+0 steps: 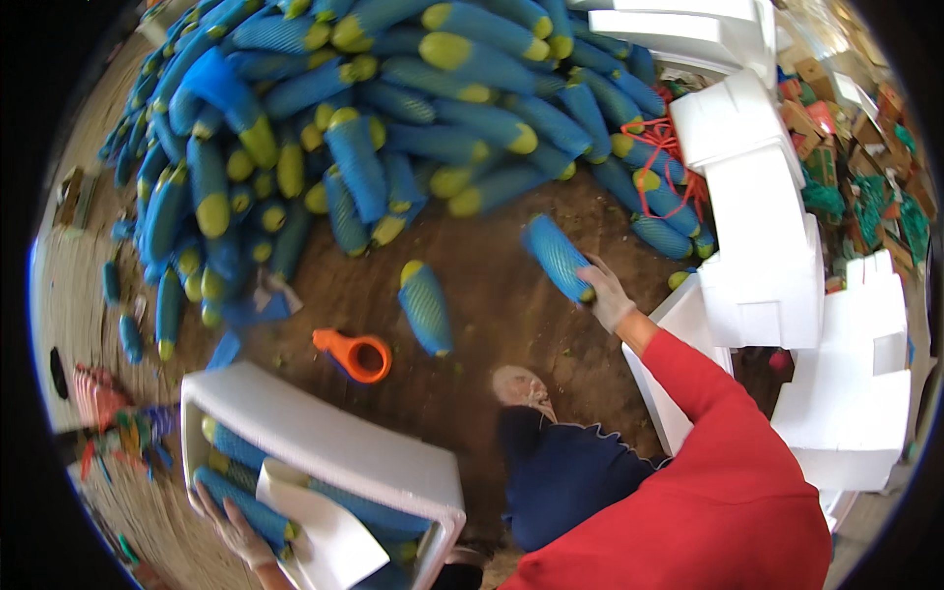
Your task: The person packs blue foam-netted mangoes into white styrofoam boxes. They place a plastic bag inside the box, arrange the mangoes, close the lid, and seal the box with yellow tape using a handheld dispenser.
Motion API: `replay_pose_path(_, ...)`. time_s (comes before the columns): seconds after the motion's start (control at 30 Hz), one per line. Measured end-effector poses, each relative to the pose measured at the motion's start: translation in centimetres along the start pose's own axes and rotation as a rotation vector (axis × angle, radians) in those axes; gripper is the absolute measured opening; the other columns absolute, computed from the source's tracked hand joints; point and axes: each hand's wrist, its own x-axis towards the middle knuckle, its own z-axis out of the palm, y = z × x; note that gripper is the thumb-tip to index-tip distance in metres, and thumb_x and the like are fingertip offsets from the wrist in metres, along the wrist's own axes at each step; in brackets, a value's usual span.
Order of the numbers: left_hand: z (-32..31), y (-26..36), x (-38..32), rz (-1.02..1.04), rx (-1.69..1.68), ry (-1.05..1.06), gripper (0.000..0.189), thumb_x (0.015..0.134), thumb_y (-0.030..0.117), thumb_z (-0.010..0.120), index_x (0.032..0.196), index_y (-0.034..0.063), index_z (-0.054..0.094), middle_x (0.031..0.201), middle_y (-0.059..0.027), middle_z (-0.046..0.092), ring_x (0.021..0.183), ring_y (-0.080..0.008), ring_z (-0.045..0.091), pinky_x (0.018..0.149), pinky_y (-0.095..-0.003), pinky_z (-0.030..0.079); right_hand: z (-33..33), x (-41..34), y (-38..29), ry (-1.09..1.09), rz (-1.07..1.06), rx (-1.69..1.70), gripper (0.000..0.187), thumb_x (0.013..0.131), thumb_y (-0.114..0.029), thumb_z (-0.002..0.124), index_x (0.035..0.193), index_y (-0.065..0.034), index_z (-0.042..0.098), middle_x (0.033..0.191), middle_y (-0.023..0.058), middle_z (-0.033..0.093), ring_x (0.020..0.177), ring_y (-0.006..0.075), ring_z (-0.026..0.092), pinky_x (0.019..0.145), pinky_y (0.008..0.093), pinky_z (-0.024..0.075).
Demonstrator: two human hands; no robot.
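Note:
My right hand (606, 292), in a pale thin glove, grips the lower end of a long green vegetable in blue foam netting (557, 254), held over the brown floor. At the lower left, my left hand (234, 532), gloved too, rests with spread fingers on a netted vegetable (240, 509) inside a white foam box (324, 428). A white sheet (324, 523) lies over part of the box's contents. Between my hands, another netted vegetable (425, 308) lies on the floor, with an orange tape dispenser (355, 355) to its left.
A large heap of netted vegetables (442, 88) fills the far side. White foam boxes (759, 243) are stacked at the right, one of them low beside my right arm. Red plastic strapping (664, 158) lies tangled near them. Cardboard scraps (811, 133) lie beyond. My shoe (523, 389) is at centre.

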Motion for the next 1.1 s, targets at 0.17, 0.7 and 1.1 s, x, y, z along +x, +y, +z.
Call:
replay_pose_path(0.17, -0.1, 0.9, 0.0, -0.083, 0.048, -0.024, 0.061, 0.096, 0.038, 0.054, 0.151, 0.0149, 0.042, 0.155, -0.0185, 0.036, 0.146, -0.0334, 0.027, 0.119, -0.0425, 0.022, 7.2, -9.3, -8.7, -0.473, 0.121, 0.517, 0.072, 0.088, -0.055, 0.052, 0.141, -0.0078, 0.047, 0.123, 0.0082, 0.061, 0.097, 0.0183, 0.060, 0.072, 0.0293, 0.0510)
replay_pose_path(0.7, -1.9, 3.3, 0.1, -0.174, 0.144, -0.178, 0.070, 0.095, 0.055, 0.047, 0.155, 0.0252, 0.028, 0.164, -0.0117, 0.019, 0.150, -0.0312, 0.021, 0.118, -0.0587, 0.016, 54.0, -20.3, -5.5, -0.827, -0.985, -1.416, 0.063, 0.087, -0.048, 0.064, 0.127, -0.0009, 0.057, 0.127, 0.0231, 0.058, 0.115, 0.0387, 0.060, 0.098, 0.0414, 0.0498)
replay_pose_path(1.1, -5.9, -6.3, -18.0, -0.039, -0.185, -0.207, 0.131, 0.062, 0.048, 0.087, 0.158, 0.0083, 0.008, 0.162, -0.0237, 0.011, 0.151, -0.0382, 0.014, 0.121, -0.0455, 0.017, 32.3, -18.3, -5.4, -1.314, -1.322, -1.393, 0.110, 0.073, -0.062, 0.071, 0.154, -0.0045, 0.025, 0.160, 0.0217, 0.022, 0.149, 0.0441, 0.014, 0.120, 0.0559, 0.0086)
